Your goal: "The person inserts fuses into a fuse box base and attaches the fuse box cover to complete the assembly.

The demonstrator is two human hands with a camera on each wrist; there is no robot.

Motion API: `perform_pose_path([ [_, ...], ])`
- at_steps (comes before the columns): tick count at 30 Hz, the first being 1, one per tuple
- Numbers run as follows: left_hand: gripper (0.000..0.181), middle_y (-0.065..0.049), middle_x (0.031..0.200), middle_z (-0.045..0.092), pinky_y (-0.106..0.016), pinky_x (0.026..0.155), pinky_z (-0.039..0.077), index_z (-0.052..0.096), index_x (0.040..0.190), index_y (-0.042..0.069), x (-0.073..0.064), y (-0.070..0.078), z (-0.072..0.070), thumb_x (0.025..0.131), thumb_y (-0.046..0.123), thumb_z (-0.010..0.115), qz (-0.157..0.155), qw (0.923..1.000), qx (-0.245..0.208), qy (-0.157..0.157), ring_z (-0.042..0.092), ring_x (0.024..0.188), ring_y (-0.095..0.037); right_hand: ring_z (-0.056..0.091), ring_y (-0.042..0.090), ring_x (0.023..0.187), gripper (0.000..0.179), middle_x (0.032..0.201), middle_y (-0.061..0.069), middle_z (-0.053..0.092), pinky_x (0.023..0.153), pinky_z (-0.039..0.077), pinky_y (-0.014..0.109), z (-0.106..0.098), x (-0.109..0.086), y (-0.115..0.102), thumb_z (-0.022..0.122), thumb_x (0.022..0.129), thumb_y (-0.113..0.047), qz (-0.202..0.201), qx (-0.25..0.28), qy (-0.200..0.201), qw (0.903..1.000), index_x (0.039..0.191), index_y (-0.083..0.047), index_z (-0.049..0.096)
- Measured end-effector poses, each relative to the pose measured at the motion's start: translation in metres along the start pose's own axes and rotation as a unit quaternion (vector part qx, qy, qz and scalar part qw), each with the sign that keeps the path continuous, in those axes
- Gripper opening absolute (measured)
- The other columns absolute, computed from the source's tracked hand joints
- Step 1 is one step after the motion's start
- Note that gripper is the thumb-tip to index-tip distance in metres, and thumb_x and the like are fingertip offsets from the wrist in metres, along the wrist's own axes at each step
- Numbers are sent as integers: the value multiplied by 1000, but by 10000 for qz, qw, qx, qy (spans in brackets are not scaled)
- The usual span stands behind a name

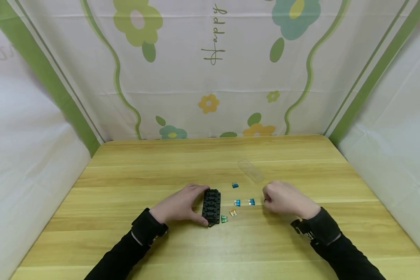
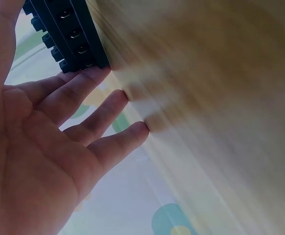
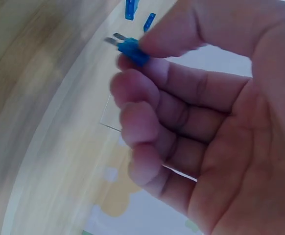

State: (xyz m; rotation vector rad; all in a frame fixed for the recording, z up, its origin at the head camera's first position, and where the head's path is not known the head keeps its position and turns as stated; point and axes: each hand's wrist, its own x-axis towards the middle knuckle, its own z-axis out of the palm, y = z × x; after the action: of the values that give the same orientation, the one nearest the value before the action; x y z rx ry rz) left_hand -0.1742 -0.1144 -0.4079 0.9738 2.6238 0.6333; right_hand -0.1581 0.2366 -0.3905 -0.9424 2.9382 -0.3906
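A black fuse block (image 1: 211, 206) with a row of slots lies on the table, its long side running away from me. My left hand (image 1: 180, 204) holds it by its ends, thumb at the near end and fingertips at the far end. In the left wrist view, two fingertips rest on the table beside the fuse block (image 2: 73, 34). My right hand (image 1: 288, 198) is to the right and pinches a blue blade fuse (image 3: 134, 52) between thumb and index finger, metal prongs pointing outward. The head view hides that fuse behind the hand.
Between the hands lie several loose blade fuses: a far blue fuse (image 1: 235, 185), two more blue ones, an orange fuse (image 1: 233, 212) and a green fuse (image 1: 224, 219) close to the block. A clear plastic cover (image 1: 250, 170) lies farther back. Patterned cloth walls (image 1: 182, 77) enclose the table.
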Motion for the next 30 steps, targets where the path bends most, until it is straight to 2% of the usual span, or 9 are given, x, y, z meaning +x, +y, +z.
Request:
perform_pose_path([
  [9, 113, -7, 150, 40, -43, 106, 35, 34, 154, 13, 0, -1, 1, 66, 67, 80, 2, 10000, 55, 17, 36, 136, -25, 34, 0, 46, 29, 56, -12, 40, 44, 30, 21, -1, 1, -2, 68, 84, -9, 53, 96, 116, 9999, 64, -21, 50],
  [20, 113, -8, 150, 40, -43, 106, 35, 34, 154, 13, 1, -1, 1, 67, 65, 81, -4, 10000, 30, 20, 36, 136, -26, 43, 2, 54, 16, 66, -9, 52, 50, 41, 22, -2, 4, 1, 68, 89, 0, -372, 419, 250, 9981, 77, -10, 69],
  [25, 112, -8, 150, 40, -43, 106, 35, 34, 154, 12, 1, -1, 1, 67, 64, 82, 6, 10000, 8, 34, 35, 137, -25, 46, 2, 59, 14, 73, -3, 62, 54, 43, 23, -3, 6, 1, 68, 90, 2, -561, 557, 386, 9961, 81, -8, 73],
  [30, 112, -8, 149, 40, -43, 106, 35, 35, 154, 12, 1, 0, 0, 67, 64, 82, 11, 10000, 20, 49, 36, 136, -25, 48, 2, 62, 12, 76, -3, 63, 56, 44, 23, -4, 7, -1, 68, 90, 3, -615, 562, 559, 9950, 84, -7, 74],
])
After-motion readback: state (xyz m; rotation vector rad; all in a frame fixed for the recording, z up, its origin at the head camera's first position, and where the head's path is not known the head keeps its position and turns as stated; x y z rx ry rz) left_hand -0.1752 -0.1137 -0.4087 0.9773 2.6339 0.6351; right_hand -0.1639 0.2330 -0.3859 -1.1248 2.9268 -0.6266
